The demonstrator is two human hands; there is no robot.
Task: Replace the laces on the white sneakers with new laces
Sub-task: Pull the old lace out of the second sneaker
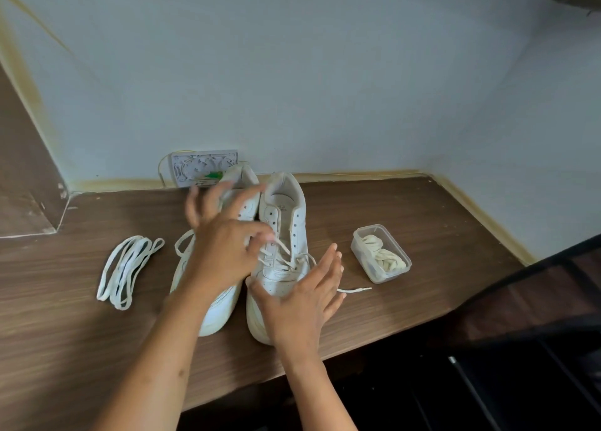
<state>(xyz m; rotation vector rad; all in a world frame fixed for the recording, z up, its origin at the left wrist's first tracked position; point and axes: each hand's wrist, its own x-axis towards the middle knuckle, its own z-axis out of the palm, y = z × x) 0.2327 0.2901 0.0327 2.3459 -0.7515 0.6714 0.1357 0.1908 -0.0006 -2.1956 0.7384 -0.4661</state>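
Two white sneakers stand side by side on the wooden table [422, 300], toes toward me. My left hand [224, 251] reaches over the left sneaker [221, 310] and pinches the lace [284, 248] at the middle eyelets of the right sneaker [286, 215] between thumb and forefinger, its other fingers spread. The upper eyelets of that shoe are bare. My right hand [302, 300] rests with straight fingers on the toe of the right sneaker. One lace end [356, 289] trails onto the table to the right.
A coiled bundle of white laces [126, 271] lies left of the shoes. A clear plastic box [380, 255] with cream laces stands to the right. A grey plastic part [201, 168] leans on the wall behind. The table's front edge runs just below my wrists.
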